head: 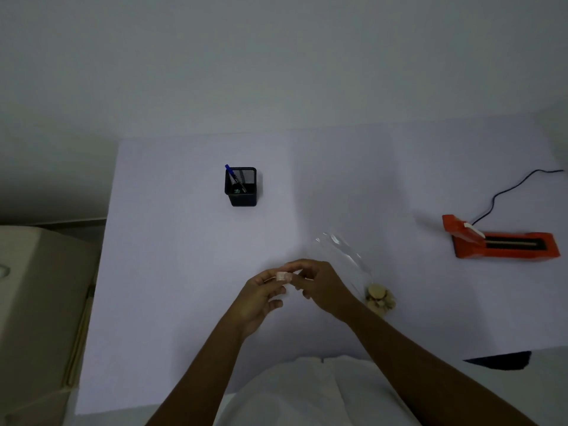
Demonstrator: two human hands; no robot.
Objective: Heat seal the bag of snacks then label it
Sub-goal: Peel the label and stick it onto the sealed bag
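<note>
Fingers of both hands pinch a small pale piece (282, 276), likely the label.
The left hand (261, 292) and right hand (322, 284) hold it over the table's (172, 272) near edge, perhaps for peeling; the bag of snacks (347, 259) lies just beside the right hand, within reach.

One table (172, 272) fills the view. On it stands one black mesh pen holder (242, 192), with one blue-capped pen (229, 170) plainly showing inside; whether anything else is in the holder cannot be told. There is one orange heat sealer (504, 244), with one black cord (507, 189) running from it. One clear plastic bag (341, 250) lies on the table, holding several round pale snacks (379, 298) in one heap, too bunched together to count. Two hands are in view, one left hand (261, 296) and one right hand (322, 284), with one small pale label (282, 276) between their fingertips.
</note>
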